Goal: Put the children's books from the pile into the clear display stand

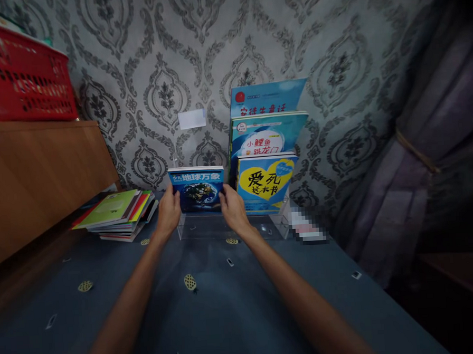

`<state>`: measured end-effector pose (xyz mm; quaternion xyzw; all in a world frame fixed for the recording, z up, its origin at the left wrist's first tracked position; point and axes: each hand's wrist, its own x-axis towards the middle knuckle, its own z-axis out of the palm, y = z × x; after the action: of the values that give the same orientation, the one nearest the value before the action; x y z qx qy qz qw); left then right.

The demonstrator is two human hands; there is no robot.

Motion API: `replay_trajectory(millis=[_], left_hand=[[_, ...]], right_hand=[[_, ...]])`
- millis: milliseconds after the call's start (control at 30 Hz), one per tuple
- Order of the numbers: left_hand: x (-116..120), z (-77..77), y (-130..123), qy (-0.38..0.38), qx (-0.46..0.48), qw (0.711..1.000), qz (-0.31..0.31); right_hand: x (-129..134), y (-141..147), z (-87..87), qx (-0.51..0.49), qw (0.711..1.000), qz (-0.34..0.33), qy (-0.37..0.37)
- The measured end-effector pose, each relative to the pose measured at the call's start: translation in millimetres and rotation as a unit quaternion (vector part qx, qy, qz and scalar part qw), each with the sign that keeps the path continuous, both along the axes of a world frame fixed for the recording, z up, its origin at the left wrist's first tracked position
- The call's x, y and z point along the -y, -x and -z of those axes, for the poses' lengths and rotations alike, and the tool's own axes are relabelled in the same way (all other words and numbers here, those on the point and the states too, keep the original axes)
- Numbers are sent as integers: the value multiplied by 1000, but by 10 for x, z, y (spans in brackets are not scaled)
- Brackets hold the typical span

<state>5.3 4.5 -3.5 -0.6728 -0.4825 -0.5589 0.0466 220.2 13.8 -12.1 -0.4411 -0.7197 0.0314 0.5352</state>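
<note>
Fingers of L hand (169,208) & R hand (235,204) closed on opp. side edges of the Earth-cover paperback (198,195), thumbs at the front cover's edges, other fingers mostly hidden. Bk upright, cover facing the near side, white top edge showing; it's at the L half of a clear acrylic tiered book stand (282,225), though can't tell if its bottom edge rests on it.

Just R of the R hand, on the stand's R half, 3 bks upright in tiers: yellow-heart bk (266,188) nearest & lowest, teal carp-story bk (272,134) behind, tall blue fairy-tale bk (270,95) farthest.

L of the L hand, a messy bk stack (113,210), lime-green cover on top. R of stand, a pixelated item (308,228), unclear what.

All on a dk blue tablecloth (212,315) w/ pineapple prints. Far side: gray damask wallpaper (334,71) w/ a white rectangular pc (192,119). Far L: red plastic basket (25,77) atop a brown wood cabinet (42,182). Far R: tied purplish curtain (400,200).
</note>
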Motion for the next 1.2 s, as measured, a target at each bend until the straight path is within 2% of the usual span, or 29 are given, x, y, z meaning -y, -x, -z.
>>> replay_trajectory(millis=[300,600,800,1200], left_hand=[[-47,-34,-41,-21,-43,995,-83],[-42,-77,-49,-1,-49,995,-85],[-47,-79,-6,7,-42,997,-65],[-132,-27,-13,-2,-28,997,-69]], right_hand=[[48,34,-131,37,997,47,48],[103,26,-220,59,994,52,78],[51,17,-178,54,995,46,65],[-96,17,-66,34,998,25,43]])
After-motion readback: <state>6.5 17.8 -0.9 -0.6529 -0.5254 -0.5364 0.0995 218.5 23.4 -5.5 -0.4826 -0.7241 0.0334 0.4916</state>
